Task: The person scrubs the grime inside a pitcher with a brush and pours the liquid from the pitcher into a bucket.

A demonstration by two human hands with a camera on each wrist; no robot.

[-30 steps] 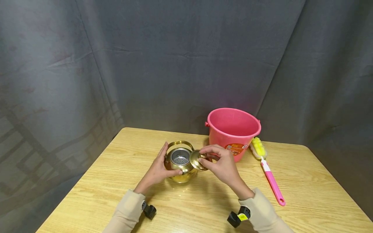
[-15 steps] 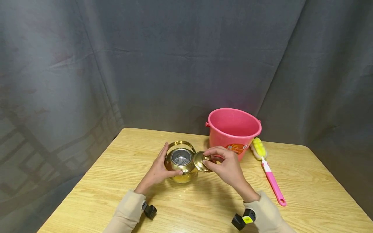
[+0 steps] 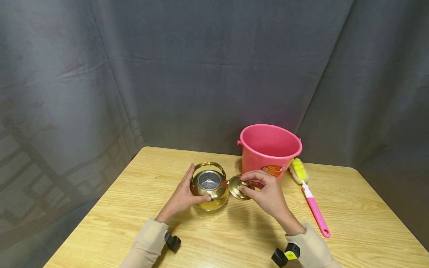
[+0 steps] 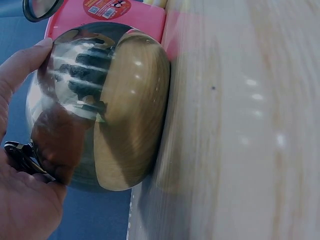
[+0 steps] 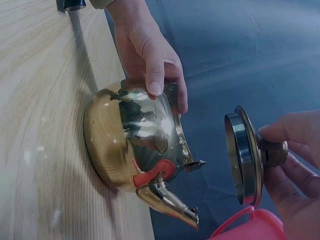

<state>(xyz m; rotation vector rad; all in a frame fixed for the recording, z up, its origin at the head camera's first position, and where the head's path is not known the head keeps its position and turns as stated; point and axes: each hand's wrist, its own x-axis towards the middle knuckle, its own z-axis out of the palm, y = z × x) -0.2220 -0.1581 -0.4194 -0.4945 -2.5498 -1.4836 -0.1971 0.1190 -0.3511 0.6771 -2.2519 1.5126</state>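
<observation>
Two hands work at a gold kettle [image 3: 214,203] standing on the table, near the pink bucket [image 3: 252,160]. Compared with half a second ago, the lid [image 3: 235,188] is farther to the right of the kettle's mouth, and more of the spout [image 5: 172,200] shows between them. The right hand [image 3: 270,192] has moved along with it, thumb and fingers pinching the lid's knob [image 5: 276,153]. The left hand [image 3: 182,195] stays where it was, cupping the kettle, its thumb on the near shoulder and its fingers round the left side.

Only the head view shows the perforated strainer [image 3: 209,180] inside the mouth. The right wrist view shows the deep collar under the lid and a clear gap between lid and kettle. The left wrist view shows the kettle's glossy side, with the wood grain mirrored in it.

The table [image 3: 134,208] is pale wood with rounded far corners. Just right of the bucket lies a yellow-headed brush [image 3: 305,190] with a pink handle. Behind the table hangs a dark grey curtain [image 3: 218,82], creased and faintly patterned at the left.
</observation>
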